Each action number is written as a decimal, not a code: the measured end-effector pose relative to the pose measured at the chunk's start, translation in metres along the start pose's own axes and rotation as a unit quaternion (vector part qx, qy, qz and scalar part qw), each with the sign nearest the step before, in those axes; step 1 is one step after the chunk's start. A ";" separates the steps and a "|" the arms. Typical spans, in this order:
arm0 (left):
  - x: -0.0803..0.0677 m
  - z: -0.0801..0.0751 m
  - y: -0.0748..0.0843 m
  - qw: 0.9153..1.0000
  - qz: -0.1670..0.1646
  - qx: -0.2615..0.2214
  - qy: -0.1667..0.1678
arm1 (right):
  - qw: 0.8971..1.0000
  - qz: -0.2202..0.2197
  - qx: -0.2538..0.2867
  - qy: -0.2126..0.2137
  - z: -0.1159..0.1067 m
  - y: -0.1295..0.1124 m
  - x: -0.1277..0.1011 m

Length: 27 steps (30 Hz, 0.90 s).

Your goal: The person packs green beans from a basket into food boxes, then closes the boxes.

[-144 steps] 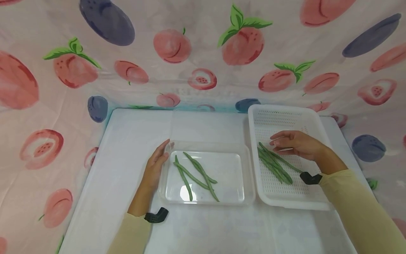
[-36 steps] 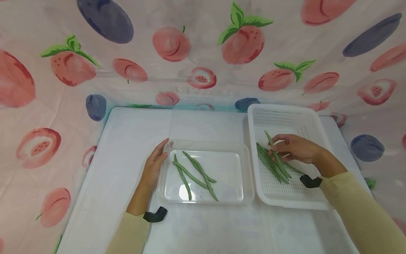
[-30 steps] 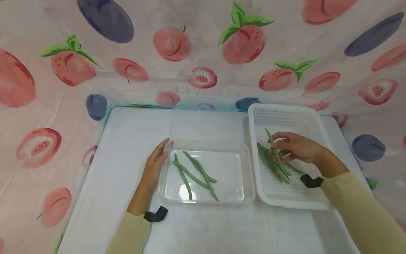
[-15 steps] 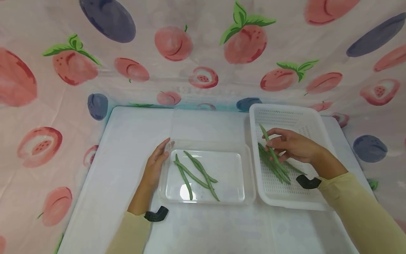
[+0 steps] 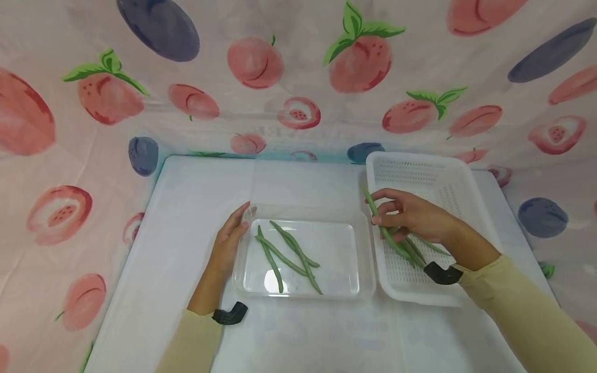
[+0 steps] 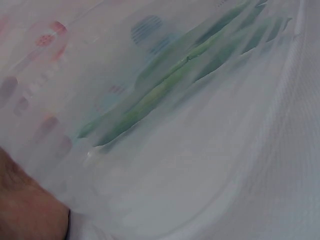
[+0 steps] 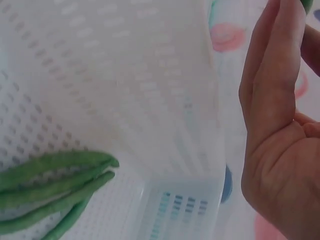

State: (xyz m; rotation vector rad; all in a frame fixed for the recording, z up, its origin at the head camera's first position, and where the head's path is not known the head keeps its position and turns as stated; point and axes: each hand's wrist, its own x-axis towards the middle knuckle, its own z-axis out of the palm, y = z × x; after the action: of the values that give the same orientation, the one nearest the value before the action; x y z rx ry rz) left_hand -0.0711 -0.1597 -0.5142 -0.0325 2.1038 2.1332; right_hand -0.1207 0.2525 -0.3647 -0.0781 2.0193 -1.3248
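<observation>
Head view: your right hand [image 5: 412, 217] pinches a green bean [image 5: 379, 220] over the basket's left edge [image 5: 371, 207], while your flat left hand [image 5: 228, 241] steadies the clear tray [image 5: 366, 280].

Your head camera looks down over both trays; wrist cameras sit close against the clear rectangular plastic tray [image 6: 210, 165] and white perforated plastic basket [image 7: 125, 75].

Clear tray [image 5: 366, 259]: transparent plastic, glossy w/ glare spots, smooth; white basket [image 5: 466, 176]: matt plastic, perforated w/ slot holes. Green beans [image 5: 289, 254] look smooth, slightly waxy skin, same for the bunch in the basket [image 7: 45, 185]. Table cover [image 5: 186, 207] is smooth whitish sheet w/ soft sheen; backdrop [image 5: 280, 77] is fruit-print cloth, matt, creased; sleeves [image 5: 527, 311] pale yellow matt fabric.
</observation>
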 end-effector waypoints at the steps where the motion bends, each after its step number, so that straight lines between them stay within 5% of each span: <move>1: 0.000 0.000 0.000 1.000 0.002 -0.001 -0.001 | 1.000 0.001 0.000 -0.001 0.002 -0.001 0.001; 27: 0.001 0.001 0.001 1.000 -0.001 0.001 0.004 | 0.997 -0.011 0.058 -0.058 0.051 -0.020 0.031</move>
State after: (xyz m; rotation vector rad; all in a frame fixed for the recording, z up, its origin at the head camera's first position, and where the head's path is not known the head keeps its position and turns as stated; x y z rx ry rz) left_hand -0.0719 -0.1591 -0.5130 -0.0433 2.1090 2.1343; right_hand -0.1206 0.1903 -0.3762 -0.1214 1.8465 -1.4161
